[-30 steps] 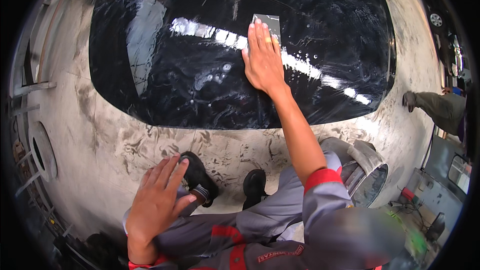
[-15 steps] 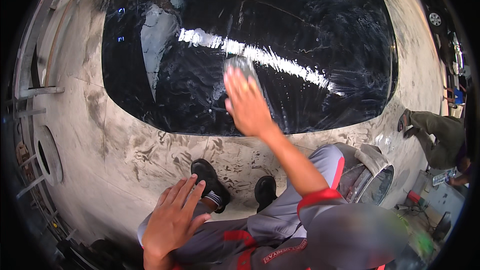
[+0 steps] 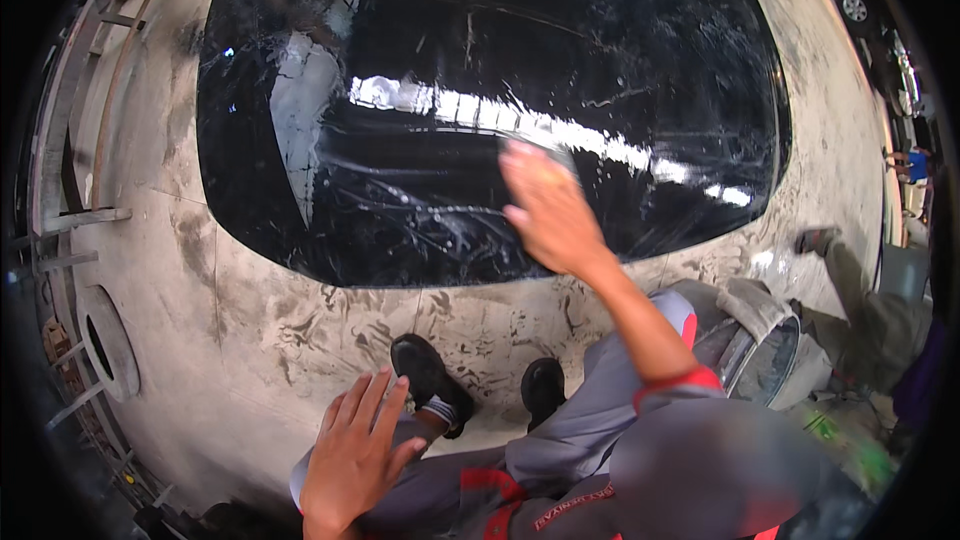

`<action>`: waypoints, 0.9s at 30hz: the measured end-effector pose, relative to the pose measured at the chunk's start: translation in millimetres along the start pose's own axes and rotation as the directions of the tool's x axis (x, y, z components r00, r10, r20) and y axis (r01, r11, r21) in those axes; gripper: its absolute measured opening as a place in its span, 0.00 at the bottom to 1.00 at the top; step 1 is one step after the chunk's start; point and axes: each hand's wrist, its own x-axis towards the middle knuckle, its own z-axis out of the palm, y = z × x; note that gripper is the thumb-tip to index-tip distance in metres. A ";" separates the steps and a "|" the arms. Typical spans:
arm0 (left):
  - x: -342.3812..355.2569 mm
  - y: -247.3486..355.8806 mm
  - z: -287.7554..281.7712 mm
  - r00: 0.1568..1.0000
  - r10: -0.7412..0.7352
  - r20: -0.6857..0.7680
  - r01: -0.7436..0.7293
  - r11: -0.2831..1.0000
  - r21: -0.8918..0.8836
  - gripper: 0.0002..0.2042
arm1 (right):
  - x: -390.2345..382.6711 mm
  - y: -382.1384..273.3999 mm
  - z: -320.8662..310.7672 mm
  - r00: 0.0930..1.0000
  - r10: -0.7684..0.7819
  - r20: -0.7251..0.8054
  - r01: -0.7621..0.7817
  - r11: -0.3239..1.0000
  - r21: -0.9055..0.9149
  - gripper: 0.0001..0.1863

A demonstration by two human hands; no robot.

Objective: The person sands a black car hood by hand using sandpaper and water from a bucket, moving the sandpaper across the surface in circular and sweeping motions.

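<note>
- The right hand (image 3: 547,202) lies flat, fingers stretched out and thumb apart, over a grey sheet (image 3: 562,154); it is not clenched, and blur hides how firmly it presses.
- The sheet lies on the glossy black panel (image 3: 690,60), slightly right of its middle and nearer its near edge than its far edge, which runs out of view.
- Pale streaks and droplets mark the panel left of the hand; any grit among them could get caught beneath the sheet and score the finish.
- Since the palm seems only to press the sheet rather than wrap it, a slick patch could let it skid out or fold.
- Uneven weight on the fingertips could leave narrow grooves in the surface.
- By the curved near edge, a stroke running over could snag the sheet or rub that rim too hard.
- The left hand (image 3: 360,455) is relaxed and bare, fingers spread, near the left leg and away from the panel; it gives the panel no bracing, so a slip could tip the body forward.
- The round container (image 3: 770,368), a cloth (image 3: 755,310) over its rim, stands close beside the right leg; a careless shift of the knee could knock it.
</note>
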 end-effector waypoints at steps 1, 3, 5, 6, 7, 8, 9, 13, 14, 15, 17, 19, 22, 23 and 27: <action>-2.4 -1.2 -0.8 0.999 -0.033 -0.004 0.033 0.999 -0.020 0.35 | -28.9 22.2 -9.5 0.983 0.128 0.129 -0.120 0.991 -0.067 0.38; -8.0 2.8 -5.4 0.997 -0.076 0.024 0.075 0.997 0.009 0.35 | -35.2 21.3 -17.6 0.991 0.084 0.100 -0.075 0.993 -0.093 0.37; -5.5 10.1 -8.3 0.998 -0.047 0.035 0.047 0.999 0.018 0.35 | 22.5 34.6 -14.1 1.000 0.008 -0.015 -0.010 0.990 -0.140 0.36; 1.6 12.8 -7.8 0.999 -0.008 0.039 0.007 1.000 0.010 0.35 | 64.8 40.7 -21.6 0.992 -0.016 -0.121 0.000 0.991 -0.135 0.35; 8.3 15.0 -8.9 0.998 0.035 0.049 -0.036 0.999 0.002 0.35 | 105.1 54.9 -26.0 0.974 -0.087 -0.210 0.046 0.981 -0.191 0.33; 10.9 17.1 -10.8 0.997 0.059 0.044 -0.059 0.998 0.006 0.35 | 146.7 59.7 -23.3 0.972 -0.053 -0.229 0.005 0.979 -0.205 0.33; 11.9 19.4 -10.2 0.998 0.064 0.030 -0.064 0.998 0.002 0.35 | 159.3 59.8 -19.6 0.970 0.000 -0.243 -0.053 0.976 -0.212 0.33; -10.6 -3.9 -1.9 1.000 -0.003 -0.001 0.003 0.999 -0.049 0.35 | 49.4 -15.2 13.0 0.997 -0.078 -0.014 0.076 0.992 -0.104 0.36; -14.9 -8.4 -2.2 1.000 -0.020 -0.020 0.019 0.998 -0.055 0.35 | 18.5 -26.9 13.4 0.996 -0.065 0.066 0.071 0.993 -0.090 0.37; -18.5 -10.0 -3.9 0.998 -0.055 -0.036 0.054 0.998 -0.037 0.35 | 6.0 -33.6 15.0 0.988 -0.055 0.147 0.066 0.995 -0.073 0.37; -20.1 -6.9 -4.5 0.994 -0.107 -0.032 0.108 0.994 0.012 0.35 | 42.4 -28.0 10.0 0.993 -0.080 0.092 0.088 0.992 -0.090 0.36; -16.2 -0.1 -8.1 0.997 -0.068 -0.022 0.068 0.998 -0.003 0.35 | 128.4 -15.7 3.5 0.979 -0.154 -0.133 0.137 0.982 -0.133 0.35; -4.2 4.8 -4.7 1.000 0.029 -0.005 -0.029 0.999 -0.017 0.34 | 248.1 -46.4 7.0 0.971 0.016 -0.237 -0.058 0.983 -0.174 0.31; -3.7 1.8 -2.6 1.000 0.031 0.002 -0.031 0.999 -0.022 0.34 | 240.3 -64.8 27.5 0.964 -0.076 -0.254 0.056 0.995 -0.085 0.32; 4.8 -14.9 8.3 1.000 -0.001 -0.020 0.001 1.000 0.006 0.32 | 106.9 -72.9 54.2 0.957 -0.252 -0.146 0.262 0.964 0.051 0.33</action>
